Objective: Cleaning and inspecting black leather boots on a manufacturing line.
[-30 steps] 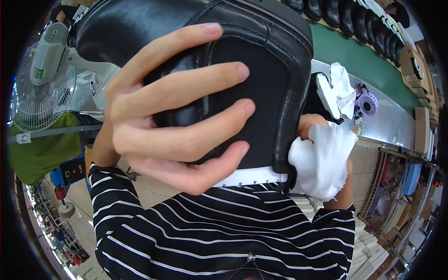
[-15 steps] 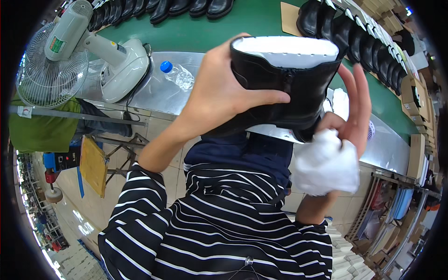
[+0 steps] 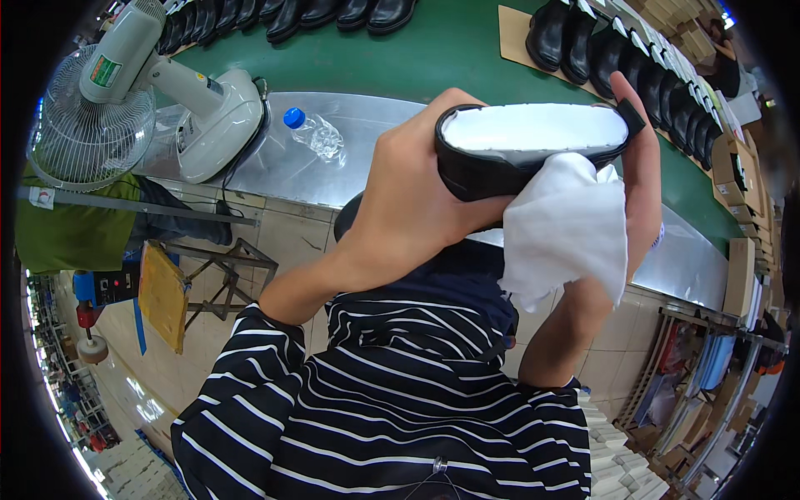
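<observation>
My left hand (image 3: 412, 192) grips a black leather boot (image 3: 475, 173) at the side of its shaft, the thumb lying across the leather. White stuffing (image 3: 533, 127) fills the boot's open top, which tilts up toward me. A crumpled white cloth (image 3: 562, 229) hangs from my right hand (image 3: 642, 179) and lies against the near side of the shaft. My right fingers reach up by the boot's right end, next to a black pull tab; the cloth covers part of that hand. Most of the boot's lower part is hidden behind my hands and the cloth.
A grey fan (image 3: 212, 125) and a clear bottle with a blue cap (image 3: 317, 136) stand and lie on the metal bench edge (image 3: 367, 108). Rows of black boots (image 3: 546, 37) line the green table (image 3: 454, 50). A yellow-topped stool (image 3: 162, 296) is at the left.
The boot has tilted, its stuffed top turning more toward me and moving slightly lower. My right hand has brought the cloth up against the shaft.
</observation>
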`<control>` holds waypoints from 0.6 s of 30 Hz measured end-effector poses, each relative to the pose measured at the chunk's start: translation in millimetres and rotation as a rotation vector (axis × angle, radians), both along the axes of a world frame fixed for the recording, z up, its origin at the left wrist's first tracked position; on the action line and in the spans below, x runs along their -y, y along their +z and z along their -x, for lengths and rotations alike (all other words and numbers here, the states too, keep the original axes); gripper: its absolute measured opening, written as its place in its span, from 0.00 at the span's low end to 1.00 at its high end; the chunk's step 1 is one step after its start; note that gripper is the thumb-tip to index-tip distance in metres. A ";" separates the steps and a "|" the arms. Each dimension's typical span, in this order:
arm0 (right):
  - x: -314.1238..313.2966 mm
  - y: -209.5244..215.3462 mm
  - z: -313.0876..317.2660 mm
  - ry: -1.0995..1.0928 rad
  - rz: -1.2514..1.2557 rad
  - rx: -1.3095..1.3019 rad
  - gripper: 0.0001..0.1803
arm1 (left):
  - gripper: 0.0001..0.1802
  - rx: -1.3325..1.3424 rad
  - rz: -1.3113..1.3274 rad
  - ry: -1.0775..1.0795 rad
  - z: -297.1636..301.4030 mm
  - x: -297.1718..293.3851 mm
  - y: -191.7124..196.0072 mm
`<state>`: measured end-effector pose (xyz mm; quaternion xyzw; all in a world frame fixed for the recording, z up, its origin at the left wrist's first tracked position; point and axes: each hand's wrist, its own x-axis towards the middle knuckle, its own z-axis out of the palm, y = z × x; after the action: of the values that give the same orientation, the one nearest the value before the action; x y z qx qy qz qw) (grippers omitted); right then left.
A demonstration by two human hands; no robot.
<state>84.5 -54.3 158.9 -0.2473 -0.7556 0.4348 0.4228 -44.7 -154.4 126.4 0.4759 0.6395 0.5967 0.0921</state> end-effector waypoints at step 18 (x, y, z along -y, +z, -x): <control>8.5 -8.3 -0.4 0.064 -0.048 -0.118 0.45 | 0.28 -0.024 -0.013 -0.010 2.2 2.7 10.8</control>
<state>84.9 -62.8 150.6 -0.1868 -0.7471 0.4434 0.4586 -46.9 -157.1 137.2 0.4869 0.6341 0.5948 0.0843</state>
